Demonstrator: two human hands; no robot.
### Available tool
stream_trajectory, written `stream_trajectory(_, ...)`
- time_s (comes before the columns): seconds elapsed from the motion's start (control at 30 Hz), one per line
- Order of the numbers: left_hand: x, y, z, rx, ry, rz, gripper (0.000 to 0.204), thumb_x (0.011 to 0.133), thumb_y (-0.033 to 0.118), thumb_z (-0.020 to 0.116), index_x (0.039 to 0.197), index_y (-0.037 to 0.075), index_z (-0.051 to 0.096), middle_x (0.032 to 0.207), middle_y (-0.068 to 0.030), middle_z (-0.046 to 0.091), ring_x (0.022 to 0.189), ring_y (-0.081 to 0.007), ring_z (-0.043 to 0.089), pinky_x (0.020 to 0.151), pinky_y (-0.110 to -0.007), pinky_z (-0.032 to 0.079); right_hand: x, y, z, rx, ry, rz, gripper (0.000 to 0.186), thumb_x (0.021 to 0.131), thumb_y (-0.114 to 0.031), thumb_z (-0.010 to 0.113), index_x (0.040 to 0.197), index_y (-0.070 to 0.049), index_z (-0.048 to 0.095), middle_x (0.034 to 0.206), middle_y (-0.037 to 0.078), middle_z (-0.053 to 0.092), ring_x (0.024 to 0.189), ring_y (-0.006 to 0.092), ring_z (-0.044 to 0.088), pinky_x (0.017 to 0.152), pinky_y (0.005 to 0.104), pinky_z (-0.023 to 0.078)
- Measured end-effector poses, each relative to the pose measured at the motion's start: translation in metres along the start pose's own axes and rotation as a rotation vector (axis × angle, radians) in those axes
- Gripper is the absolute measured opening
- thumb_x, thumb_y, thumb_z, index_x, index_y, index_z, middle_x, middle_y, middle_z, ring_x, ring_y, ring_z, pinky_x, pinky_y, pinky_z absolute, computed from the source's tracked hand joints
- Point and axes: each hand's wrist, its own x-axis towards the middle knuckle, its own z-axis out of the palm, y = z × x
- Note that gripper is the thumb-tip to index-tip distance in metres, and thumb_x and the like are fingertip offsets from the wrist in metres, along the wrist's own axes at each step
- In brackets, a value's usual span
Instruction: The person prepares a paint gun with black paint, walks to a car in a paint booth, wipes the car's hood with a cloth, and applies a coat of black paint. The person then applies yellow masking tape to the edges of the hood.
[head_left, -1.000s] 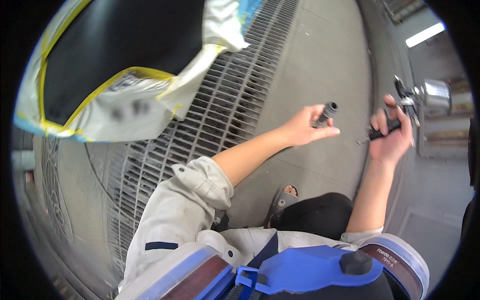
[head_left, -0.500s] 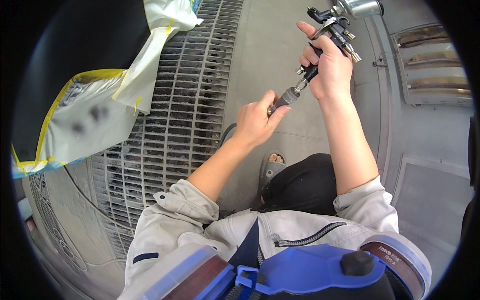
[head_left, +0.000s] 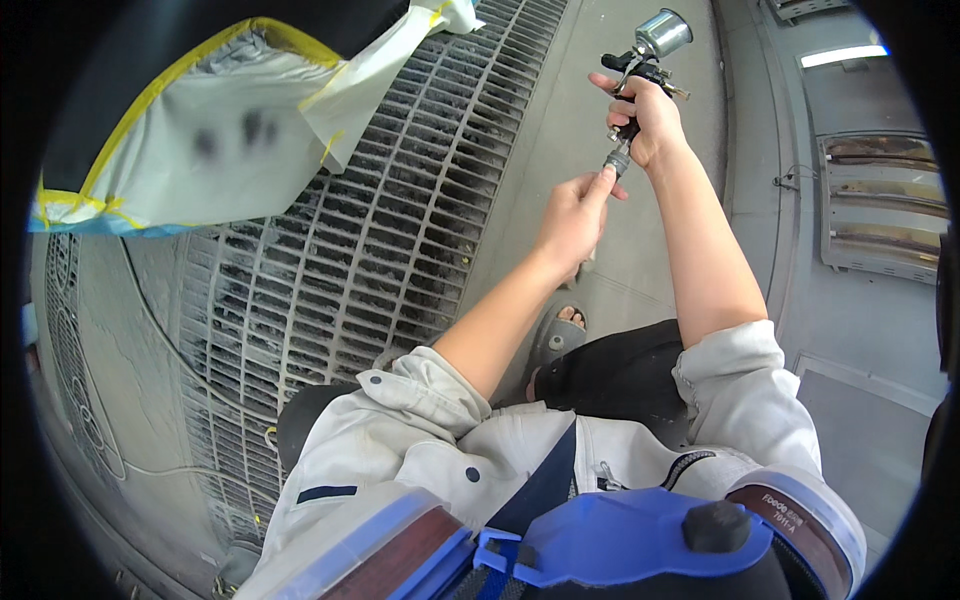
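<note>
My left hand (head_left: 578, 212) is closed on a grey hose coupler (head_left: 617, 161) that meets the lower end of the spray gun's black handle. My right hand (head_left: 652, 125) grips the spray gun (head_left: 640, 68), index finger held out past its trigger; a shiny metal cup (head_left: 663, 32) sits on top of the gun. Both hands are out in front of my body over the floor, the left lower than the right. Most of the hose below the coupler is hidden by my left hand and arm.
A dark panel masked with pale sheeting (head_left: 240, 150) and yellow tape stands upper left, beside a floor grate (head_left: 390, 240) with cables. A grey wall with lamp units (head_left: 880, 200) runs along the right. My sandaled foot (head_left: 560, 330) and blue respirator (head_left: 620, 540) show below.
The coupler, apart from the gun a second ago, now meets its handle end. Both hands have come together and moved upward in the picture; the gun is now turned with its cup at the top.
</note>
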Motion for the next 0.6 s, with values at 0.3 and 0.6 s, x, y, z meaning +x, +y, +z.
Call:
stream_trajectory(0.3, -0.006, -0.054, -0.017, 0.172, -0.087, -0.131, 0.047, 0.112, 0.047, 0.049, 0.103, 0.004, 0.066, 0.058, 0.0, 0.051, 0.05, -0.0103, 0.047, 0.049, -0.03, 0.039, -0.004, 0.043, -0.022, -0.03, 0.078, 0.087, 0.018, 0.095, -0.011, 0.05, 0.11, -0.001, 0.056, 0.109, 0.017, 0.075, 0.05, 0.011, 0.039, 0.048, 0.0296, 0.037)
stream_trajectory(0.6, -0.055, -0.002, -0.065, 1.228, 0.176, 0.103, 0.063, 0.087, 0.035, 0.082, 0.132, 0.002, 0.055, 0.127, -0.0257, 0.064, 0.118, -0.043, 0.063, 0.104, -0.047, 0.05, -0.006, 0.093, 0.041, -0.206, -0.117, 0.151, 0.066, 0.103, -0.072, 0.047, 0.105, -0.008, 0.064, 0.079, 0.007, 0.065, 0.047, 0.0125, 0.041, 0.044, 0.0325, 0.032)
